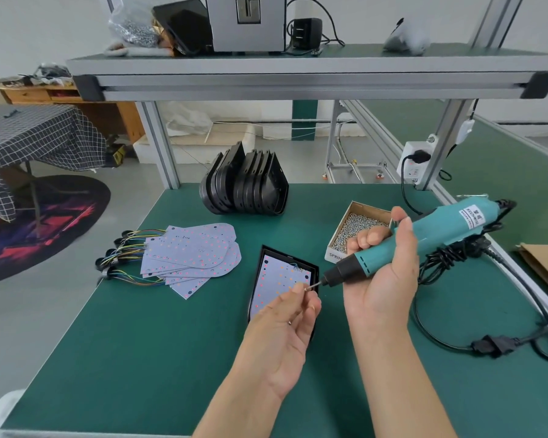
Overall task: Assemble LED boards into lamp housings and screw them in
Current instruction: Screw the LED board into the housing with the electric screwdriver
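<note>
Teal plastic electric screwdriver [424,238] with a black nose lies gripped in the right hand [380,273], palm up, fingers curled round its body, its thin metal bit pointing left. At the bit's tip, the left hand [285,327] pinches a small screw [306,289] between thumb and fingertips. Just beneath and beyond the left hand's fingers rests a black plastic lamp housing [257,279] with a white LED board [279,279] seated inside it. Beyond the right hand sits an open cardboard box of silver screws [358,229]. Further left of the left hand, a fanned pile of white LED boards with coloured wires [190,257] lies on the green work mat [140,358]. Well beyond both hands stands a row of stacked black lamp housings [244,184]. Black power cord [456,327] loops on the mat to the right of the right hand.
</note>
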